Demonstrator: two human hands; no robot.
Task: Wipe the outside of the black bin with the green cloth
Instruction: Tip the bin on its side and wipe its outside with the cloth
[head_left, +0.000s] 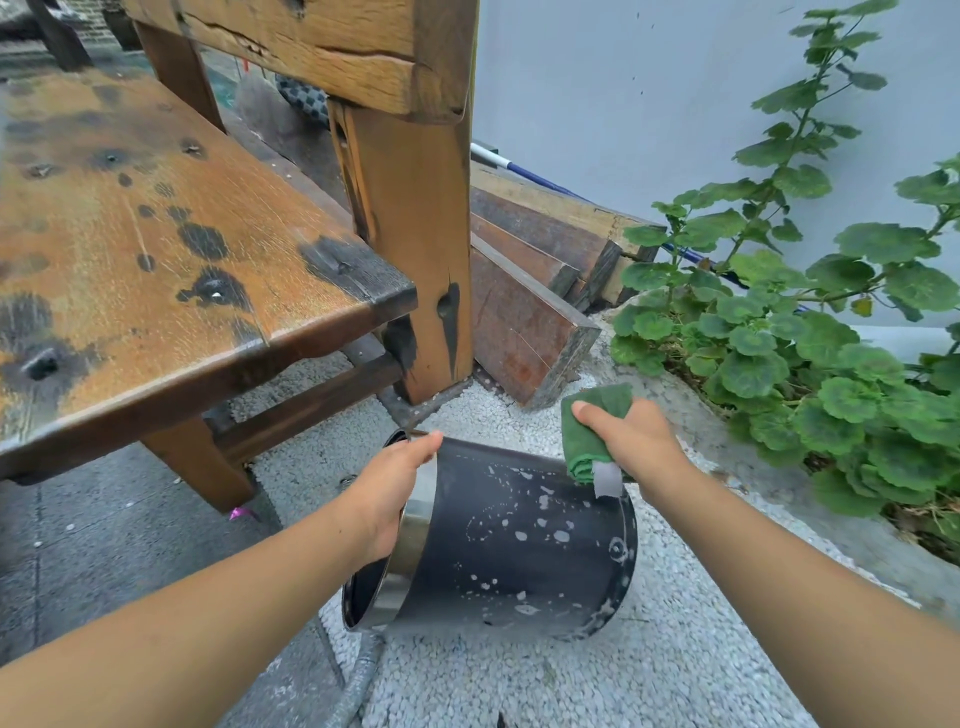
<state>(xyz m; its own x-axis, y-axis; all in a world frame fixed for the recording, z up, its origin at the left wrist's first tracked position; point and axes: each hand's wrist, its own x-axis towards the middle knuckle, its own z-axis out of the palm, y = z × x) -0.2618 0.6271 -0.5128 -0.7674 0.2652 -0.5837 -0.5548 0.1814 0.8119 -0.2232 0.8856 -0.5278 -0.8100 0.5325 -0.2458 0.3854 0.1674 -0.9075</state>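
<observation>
Black bin (519, 551): tipped on its side on white gravel (519, 675), open mouth toward your left arm, base toward your right
Left grip: your left hand (395, 493) grips the rim at the mouth, wrapped over the silver band there, thumb lying along the upper edge
Right grip: your right hand (634, 441) holds the green cloth (587, 436) bunched, thumb on top and fingers closed round it
Cloth contact: the cloth meets the upper side of the bin wall near the base end; a white tag (608, 478) hangs from it over the black surface
Bin surface: pale specks and smears scattered over the outer wall
Near left: stained wooden bench (156, 234), its thick post (415, 234) standing just beyond the bin; grey paving (104, 545) beneath the seat
Beyond: dark planks (530, 312) stacked beside the post, a blue-and-white pole (519, 171) lying behind them
Far right: leafy green plant (779, 338) in front of a pale wall (623, 78)
</observation>
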